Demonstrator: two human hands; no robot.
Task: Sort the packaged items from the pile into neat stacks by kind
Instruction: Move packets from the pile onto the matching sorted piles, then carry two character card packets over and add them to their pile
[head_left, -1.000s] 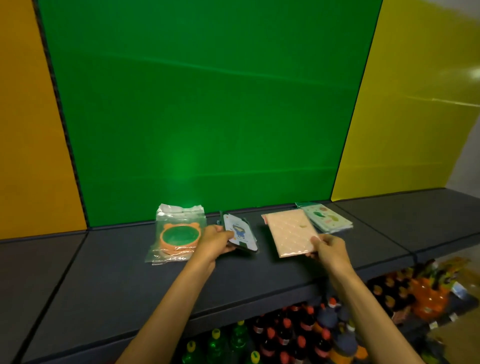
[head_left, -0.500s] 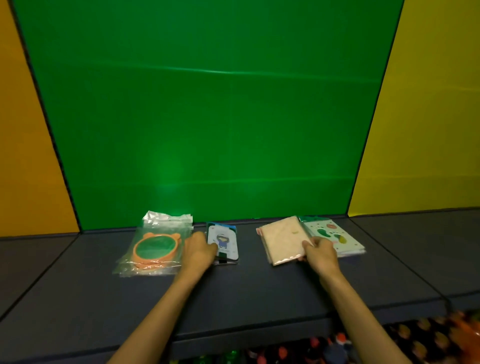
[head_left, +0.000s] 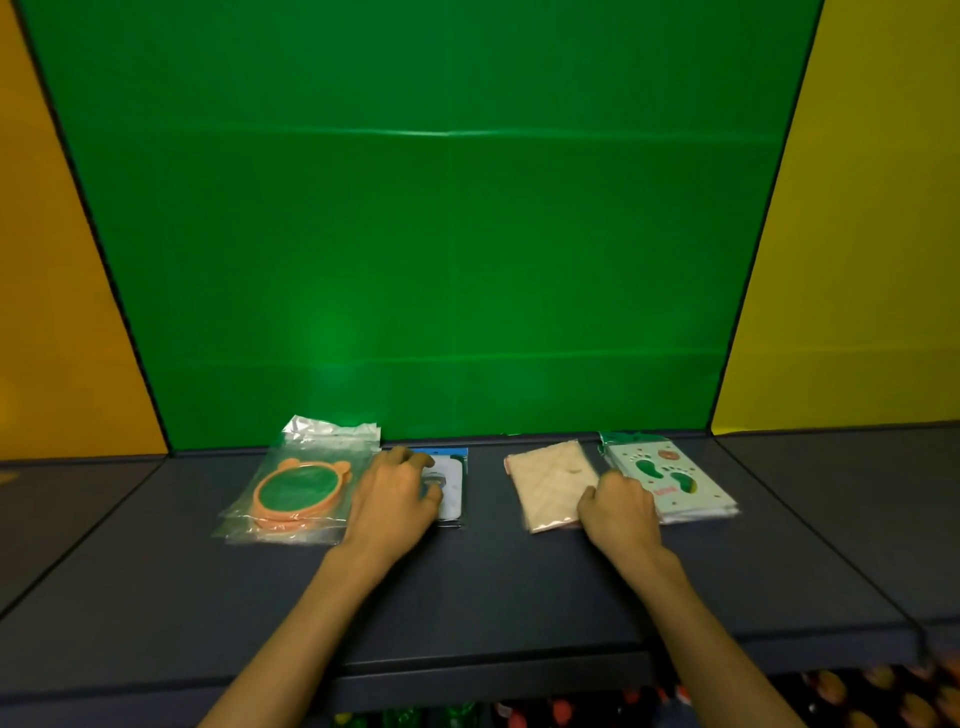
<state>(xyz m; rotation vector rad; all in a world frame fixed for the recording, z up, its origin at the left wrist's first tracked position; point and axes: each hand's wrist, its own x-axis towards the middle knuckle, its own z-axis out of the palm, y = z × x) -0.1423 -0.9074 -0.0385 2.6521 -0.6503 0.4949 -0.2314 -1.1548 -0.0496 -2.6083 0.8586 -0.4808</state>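
Across the lower middle of the frame, the left hand rests with curled fingers on the white card pack, covering its left half; whether it pinches the pack or only presses it cannot be told. The right hand lies at the seam between the beige quilted pack and the footprint card stack, its thumb on the beige pack's lower right corner, fingers bent; how firmly it holds is unclear.

Just left of the left hand sits a stack of clear bags with an orange-rimmed green disc, touching or nearly touching the wrist side. All four piles lie in a row on the dark shelf, close to the green back panel.

Compared with half a second ago, both hands sit slightly farther over their packs, and the beige pack lies flatter and squarer to the footprint stack.

A bare strip of shelf separates the white pack from the beige one, and broad shelf surface runs toward the front edge, below which blurred bottle caps show.
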